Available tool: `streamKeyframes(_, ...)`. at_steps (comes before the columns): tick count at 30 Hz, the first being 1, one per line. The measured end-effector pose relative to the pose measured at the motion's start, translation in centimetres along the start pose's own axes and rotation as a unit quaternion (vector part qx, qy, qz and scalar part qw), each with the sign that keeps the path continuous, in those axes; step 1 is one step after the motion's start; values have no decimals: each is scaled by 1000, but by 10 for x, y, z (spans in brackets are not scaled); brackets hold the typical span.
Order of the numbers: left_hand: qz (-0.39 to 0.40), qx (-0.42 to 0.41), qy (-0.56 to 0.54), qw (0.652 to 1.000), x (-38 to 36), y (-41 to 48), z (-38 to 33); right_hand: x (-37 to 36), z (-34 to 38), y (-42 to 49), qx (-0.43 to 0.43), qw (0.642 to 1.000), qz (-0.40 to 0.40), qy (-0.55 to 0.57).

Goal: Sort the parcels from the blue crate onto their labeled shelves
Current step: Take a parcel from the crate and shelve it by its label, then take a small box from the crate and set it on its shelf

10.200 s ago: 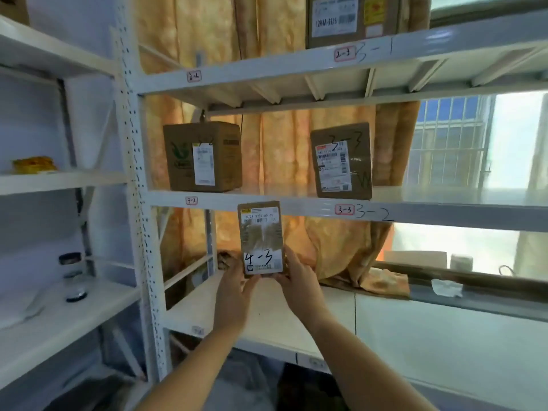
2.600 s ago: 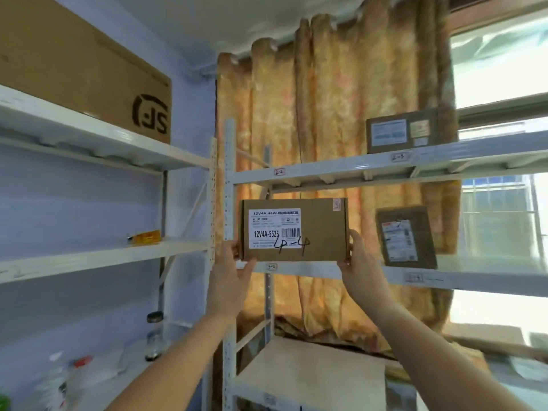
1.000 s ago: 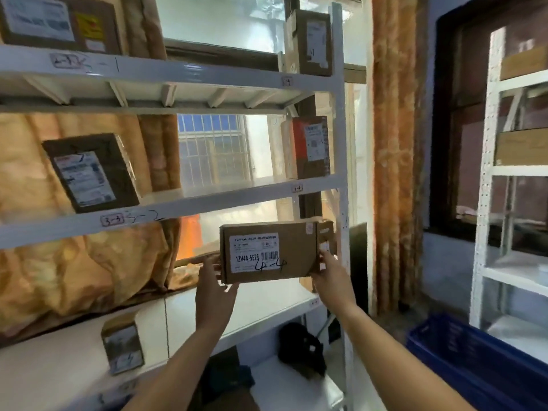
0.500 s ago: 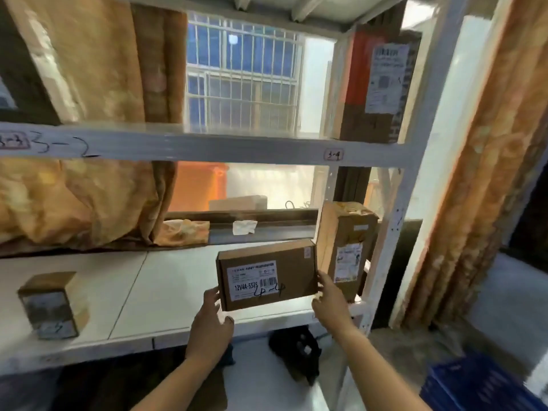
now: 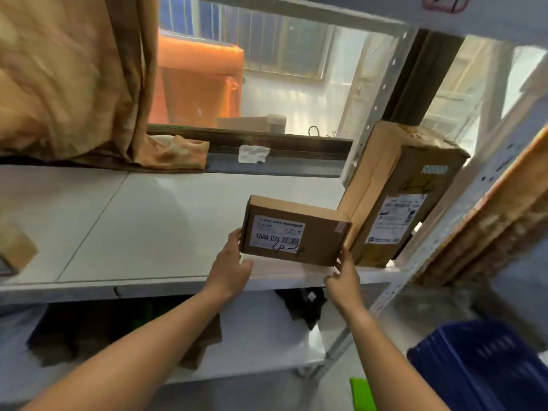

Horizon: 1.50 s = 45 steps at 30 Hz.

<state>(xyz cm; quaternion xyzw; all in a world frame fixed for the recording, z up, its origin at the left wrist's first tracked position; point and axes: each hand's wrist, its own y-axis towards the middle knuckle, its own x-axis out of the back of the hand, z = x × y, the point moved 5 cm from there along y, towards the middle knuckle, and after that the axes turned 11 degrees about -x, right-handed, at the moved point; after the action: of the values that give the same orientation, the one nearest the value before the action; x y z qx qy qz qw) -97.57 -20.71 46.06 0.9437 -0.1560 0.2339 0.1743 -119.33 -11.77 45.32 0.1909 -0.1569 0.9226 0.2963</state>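
A flat brown cardboard parcel (image 5: 320,237) with a white label and a handwritten "4-4" stands on its long edge on the white shelf (image 5: 154,232), near the front right. My left hand (image 5: 229,269) holds its lower left corner. My right hand (image 5: 344,272) holds its lower right corner. Right beside it, a taller brown parcel (image 5: 397,200) marked "4-4" leans against the shelf's right upright post. The blue crate (image 5: 480,366) sits on the floor at the lower right.
An orange curtain (image 5: 68,84) hangs behind the shelf on the left. A small brown box (image 5: 14,250) sits at the shelf's left edge. A window sill (image 5: 275,164) with a white scrap runs behind. Dark items lie on the lower shelf (image 5: 267,336).
I have moved closer to the shelf, and the flat parcel has gone down from mid-air onto the shelf surface beside the tall parcel. Both hands stay on its lower corners.
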Motion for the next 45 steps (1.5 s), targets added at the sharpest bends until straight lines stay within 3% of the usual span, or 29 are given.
streamKeyframes(13, -52, -37, -11, 998, -19, -32, 12, -5, -24, 7, 15, 999, -18, -37)
streamKeyframes(19, -20, -9, -7, 1000, -25, -40, 9, -6, -24, 4, 8, 999, 20, -41)
streamKeyframes(26, 18, 77, 32, 996, -20, -56, 8, 1, -20, -14, -67, 998, 11, -3)
streamKeyframes(30, 21, 75, 116, 990, 16, -80, -5, 5, -13, -52, -66, 989, 79, -109)
streamKeyframes(33, 67, 42, 185, 980, 69, -101, -8, -8, 19, -86, -16, 955, 159, -250)
streamKeyframes(37, 76, 23, 291, 953, 178, -133, -7, -59, 104, -138, 173, 862, 209, -429)
streamKeyframes(41, -15, 79, 370, 925, 311, -191, -6, -151, 208, -220, 368, 762, 250, -470)
streamKeyframes(45, -133, 170, 413, 885, 443, -297, -22, -236, 300, -332, 538, 692, 218, -430)
